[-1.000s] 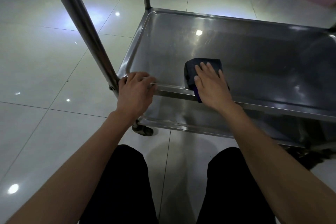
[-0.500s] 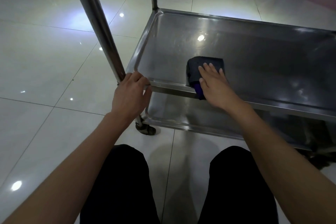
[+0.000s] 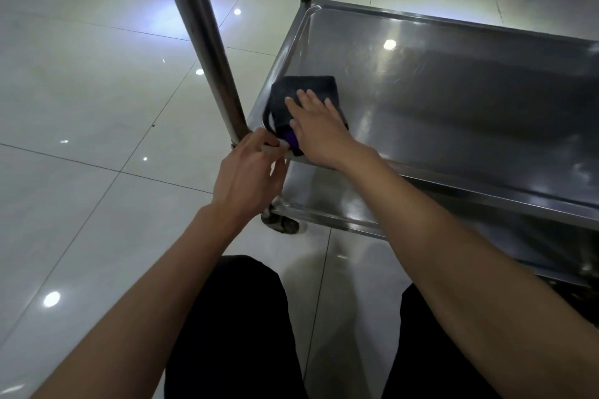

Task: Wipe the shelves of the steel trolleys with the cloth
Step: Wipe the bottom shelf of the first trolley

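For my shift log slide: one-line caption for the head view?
Right hand presses a dark cloth flat on the trolley shelf while left hand grips its corner.

No legible text, labels or nos. anywhere; dim view, maybe unseen.

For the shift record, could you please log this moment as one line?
step: wiping shelf | right hand: flat on cloth, near left corner | left hand: at shelf corner by post
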Available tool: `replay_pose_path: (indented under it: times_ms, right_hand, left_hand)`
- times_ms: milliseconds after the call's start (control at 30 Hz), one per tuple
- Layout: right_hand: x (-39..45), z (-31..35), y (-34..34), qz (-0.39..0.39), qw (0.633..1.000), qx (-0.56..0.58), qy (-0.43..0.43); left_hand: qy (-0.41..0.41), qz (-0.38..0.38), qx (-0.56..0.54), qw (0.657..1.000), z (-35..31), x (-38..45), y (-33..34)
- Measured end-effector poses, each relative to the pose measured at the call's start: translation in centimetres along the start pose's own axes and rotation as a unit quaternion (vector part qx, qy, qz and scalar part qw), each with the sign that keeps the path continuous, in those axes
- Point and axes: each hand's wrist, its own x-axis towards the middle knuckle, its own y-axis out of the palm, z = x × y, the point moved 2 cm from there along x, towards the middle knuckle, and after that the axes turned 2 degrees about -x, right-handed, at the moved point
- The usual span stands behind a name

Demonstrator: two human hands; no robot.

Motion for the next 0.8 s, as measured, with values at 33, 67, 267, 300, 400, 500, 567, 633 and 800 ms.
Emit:
replay_pose_path:
  times_ms: [33,67,267,300,400,500,567,633,800]
  right_hand:
    - [0.6,0.4,0.1,0.003,1.0,-0.001,-0.008]
    - [1.0,0.7,0.1,0.006,1.0,-0.004,-0.014]
    - [0.0,0.7,-0.2,0.002,1.0,0.006,-0.017]
    - [-0.5,0.5,-0.2,-0.004,1.0,0.007,-0.009]
    - [-2.5,-1.2,-0.5,-0.018,0.999,0.016,0.032]
    - [-5.0,-4.1,-1.2,-0.027,0.997,0.024,0.075]
    - [-6.6,-6.2,-1.8,-0.033,0.995,0.023,0.096]
    - [-8.2,-8.1,-2.4,-0.041,0.992,0.022,0.116]
    - [-12.7,-13.9,-4.4,-0.054,0.982,0.027,0.181]
  left_hand:
    - [-0.001,0.002,0.003,1.0,0.2,0.1,0.1]
    - [-0.002,0.003,0.008,1.0,0.4,0.1,0.1]
    - [-0.013,0.009,0.015,1.0,0.4,-0.2,0.0]
    - [-0.015,0.006,0.018,1.0,0.1,-0.3,0.1]
    - [-0.025,-0.006,0.031,0.999,-0.6,-0.1,0.5]
    - [-0.027,-0.01,0.045,0.999,-1.5,0.7,1.2]
    - [-0.015,-0.008,0.043,0.999,-2.8,1.4,2.1]
    - [0.008,0.007,0.029,1.0,-4.8,2.2,3.2]
    - [0.049,0.055,-0.007,0.997,-11.5,4.5,6.2]
